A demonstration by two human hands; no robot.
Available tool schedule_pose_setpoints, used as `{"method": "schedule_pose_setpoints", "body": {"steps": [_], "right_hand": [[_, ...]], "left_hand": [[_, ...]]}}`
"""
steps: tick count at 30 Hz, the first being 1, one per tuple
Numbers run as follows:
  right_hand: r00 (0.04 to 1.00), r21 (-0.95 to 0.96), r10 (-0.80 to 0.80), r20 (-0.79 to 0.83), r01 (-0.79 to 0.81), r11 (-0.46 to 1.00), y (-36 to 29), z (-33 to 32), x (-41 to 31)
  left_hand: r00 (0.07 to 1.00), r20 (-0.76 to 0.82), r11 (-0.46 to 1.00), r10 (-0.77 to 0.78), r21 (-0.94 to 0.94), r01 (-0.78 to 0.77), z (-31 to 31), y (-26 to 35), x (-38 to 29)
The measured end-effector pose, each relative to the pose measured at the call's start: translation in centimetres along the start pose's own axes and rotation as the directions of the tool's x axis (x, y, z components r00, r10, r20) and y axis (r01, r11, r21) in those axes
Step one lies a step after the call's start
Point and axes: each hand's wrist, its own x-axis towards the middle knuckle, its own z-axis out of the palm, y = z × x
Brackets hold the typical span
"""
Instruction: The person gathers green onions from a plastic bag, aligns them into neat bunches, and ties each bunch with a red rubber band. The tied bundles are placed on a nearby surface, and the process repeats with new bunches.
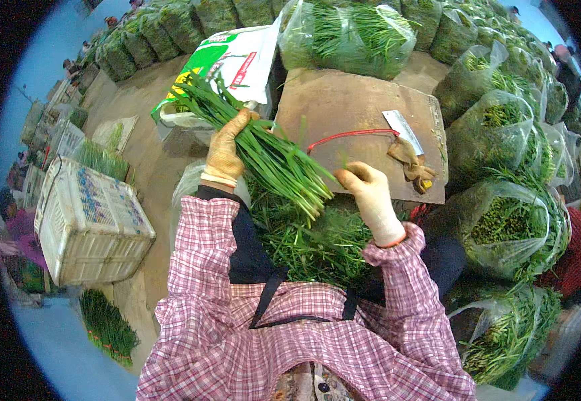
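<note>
My left hand (227,145), in a stained work glove, grips a bunch of garlic chives (280,158). The leafy tips point up and left; the pale cut ends hang toward the lower right. Just right of those ends is my right hand (368,195), in a pale glove. Its thumb and forefinger pinch together on a single chive leaf (328,174) at the bunch's edge. Loose green trimmings (315,245) are heaped below both hands, in front of my body.
A wooden board (340,110) bears a metal blade (403,131), a cloth-wrapped piece (413,163) and a red strap (353,133). A white printed sack (240,60) lies behind the bunch. Stuffed plastic bags (508,220) line the right; a white crate (100,225) stands left.
</note>
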Motion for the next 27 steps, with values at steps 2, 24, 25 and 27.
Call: {"method": "schedule_pose_setpoints", "body": {"steps": [2, 24, 25, 27], "right_hand": [[0.997, -0.124, 0.078, -0.01, -0.078, 0.989, 1.2, -0.7, -1.9], [0.983, 0.049, 0.105, 0.15, -0.113, 0.992, 4.8, 4.3, -2.2], [0.974, 0.1, 0.129, 0.186, -0.15, 0.984, 4.7, 4.4, -2.3], [0.982, -0.235, 0.158, -0.099, -0.178, 0.956, 4.2, 3.6, -3.2]], "left_hand": [[0.997, -0.017, 0.997, 0.069, -0.032, -0.07, -1.3, 0.8, -0.4], [0.941, -0.334, 0.976, 0.057, -0.179, -0.123, -2.0, -1.7, 3.0], [0.922, -0.382, 0.978, 0.055, -0.166, -0.128, -1.9, -1.3, 3.1], [0.902, -0.427, 0.971, 0.058, -0.187, -0.151, -2.1, 0.0, 3.0]]}}
